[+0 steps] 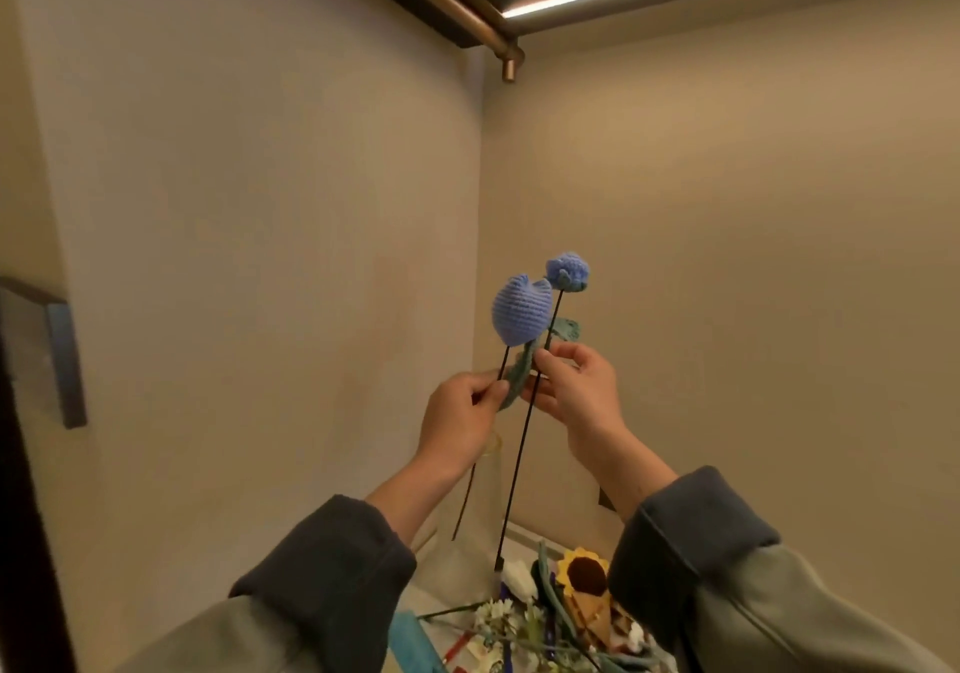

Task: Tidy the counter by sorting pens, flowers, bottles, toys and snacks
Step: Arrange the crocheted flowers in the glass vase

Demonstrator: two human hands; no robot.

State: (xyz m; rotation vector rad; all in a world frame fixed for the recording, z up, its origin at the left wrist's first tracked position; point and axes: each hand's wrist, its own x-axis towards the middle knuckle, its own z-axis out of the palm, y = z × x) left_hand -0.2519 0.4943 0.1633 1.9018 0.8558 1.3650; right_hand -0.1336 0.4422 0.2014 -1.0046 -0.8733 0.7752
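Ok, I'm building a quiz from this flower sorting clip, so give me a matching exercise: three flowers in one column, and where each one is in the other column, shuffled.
Column one:
1. tulip
2. rose
3. sunflower

Column two:
A. lying down below, in no hand
B. stem pinched by the left hand
C. stem pinched by the right hand

Pairs: 1-B, 2-C, 3-A.
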